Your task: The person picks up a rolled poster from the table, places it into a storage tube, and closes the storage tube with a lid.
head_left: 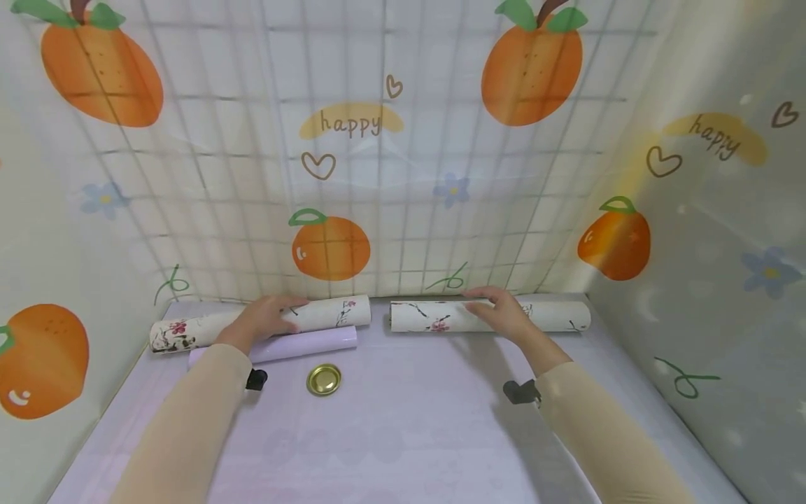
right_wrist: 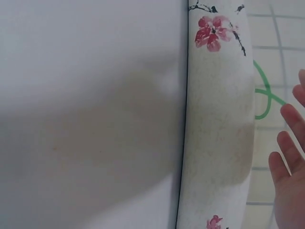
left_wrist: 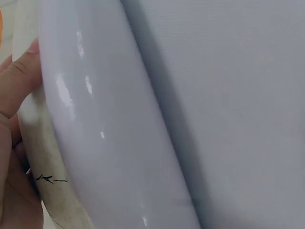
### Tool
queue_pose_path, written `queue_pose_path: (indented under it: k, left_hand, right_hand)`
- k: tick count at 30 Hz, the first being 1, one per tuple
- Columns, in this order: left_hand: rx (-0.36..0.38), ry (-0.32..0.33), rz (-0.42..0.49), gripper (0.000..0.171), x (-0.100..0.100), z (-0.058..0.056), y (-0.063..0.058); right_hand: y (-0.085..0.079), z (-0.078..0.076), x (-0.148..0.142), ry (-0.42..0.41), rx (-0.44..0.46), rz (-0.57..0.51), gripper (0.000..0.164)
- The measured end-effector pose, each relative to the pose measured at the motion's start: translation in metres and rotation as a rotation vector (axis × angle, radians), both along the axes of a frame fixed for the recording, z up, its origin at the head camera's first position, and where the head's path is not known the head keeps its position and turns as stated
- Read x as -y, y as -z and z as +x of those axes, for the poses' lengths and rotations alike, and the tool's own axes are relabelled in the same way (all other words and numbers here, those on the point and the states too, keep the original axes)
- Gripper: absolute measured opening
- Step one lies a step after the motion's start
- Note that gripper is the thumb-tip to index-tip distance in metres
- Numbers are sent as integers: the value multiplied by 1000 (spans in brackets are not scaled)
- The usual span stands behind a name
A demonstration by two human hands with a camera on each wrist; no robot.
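At the back left of the table lies a white roll of flower-printed paper [head_left: 324, 314]. My left hand [head_left: 261, 318] grips it from above, thumb on the near side and fingers behind. Just in front rests a glossy pale lilac roll [head_left: 315, 344], which fills much of the left wrist view beside the hand [left_wrist: 19, 90]. A second flower-printed roll [head_left: 434, 317] lies at the back right. My right hand [head_left: 506, 318] is over it; in the right wrist view its fingers [right_wrist: 289, 148] are spread, gripping nothing, beyond the roll's far edge.
A small round gold-coloured dish or lid [head_left: 324, 379] sits on the lilac-white table cover [head_left: 390, 434], in front of the lilac roll. Behind the rolls hangs a curtain [head_left: 415, 231] printed with oranges, and similar sheets close off both sides.
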State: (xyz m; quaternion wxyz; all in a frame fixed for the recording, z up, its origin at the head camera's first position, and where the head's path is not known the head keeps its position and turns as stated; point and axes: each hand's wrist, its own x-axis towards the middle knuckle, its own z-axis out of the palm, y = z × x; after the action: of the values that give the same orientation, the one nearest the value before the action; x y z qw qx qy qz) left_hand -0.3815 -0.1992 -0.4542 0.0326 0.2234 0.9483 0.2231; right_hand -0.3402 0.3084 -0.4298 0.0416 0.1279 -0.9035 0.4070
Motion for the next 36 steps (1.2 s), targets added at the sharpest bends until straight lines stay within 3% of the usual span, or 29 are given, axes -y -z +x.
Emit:
queue_pose_path:
  k: [8, 17, 36]
  left_hand:
    - [-22, 40, 19, 61, 0, -2, 3]
    - [7, -21, 81, 59, -1, 9, 2]
    - [-87, -40, 199, 41, -5, 17, 8]
  right_hand:
    - [0, -3, -4, 15, 22, 31, 36]
    - [11, -13, -18, 17, 18, 106, 40]
    - [22, -21, -27, 46, 71, 58, 50]
